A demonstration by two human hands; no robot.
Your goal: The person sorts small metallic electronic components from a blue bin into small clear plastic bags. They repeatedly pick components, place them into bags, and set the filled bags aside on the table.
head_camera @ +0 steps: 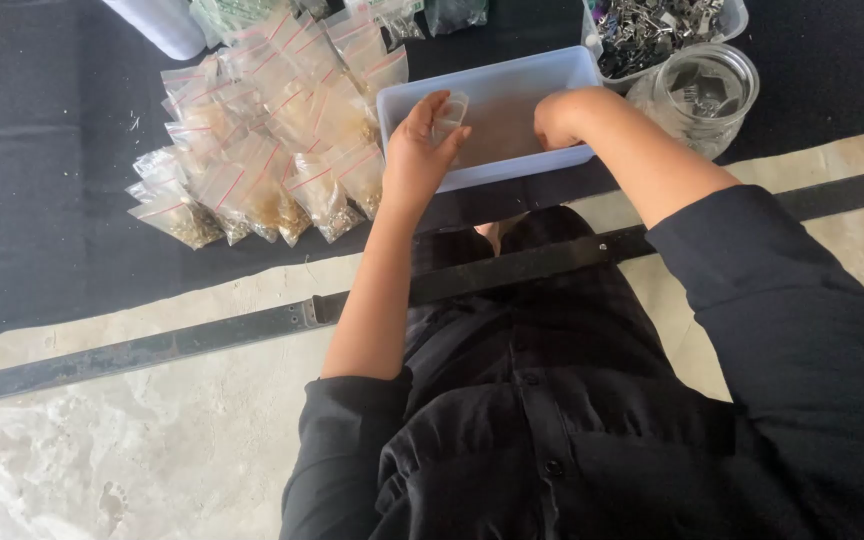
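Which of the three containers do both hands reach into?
The pale blue rectangular tub. The round glass jar and the tub of metal clips stand beyond, untouched.

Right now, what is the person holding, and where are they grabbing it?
The left hand pinches a small clear plastic bag by its upper edge, over the white tray. The right hand dips inside the tray; its grip cannot be told.

both arms reach forward and slightly inward, bare from the elbows down, with dark sleeves pushed up above the elbows. the left hand [414, 150] is raised with its back toward the camera, thumb and fingers [432, 105] curled loosely together in a pinching hold. the right hand [555, 122] bends sharply down at the wrist, so only the knuckles and the back of the wrist show; its fingers are hidden.
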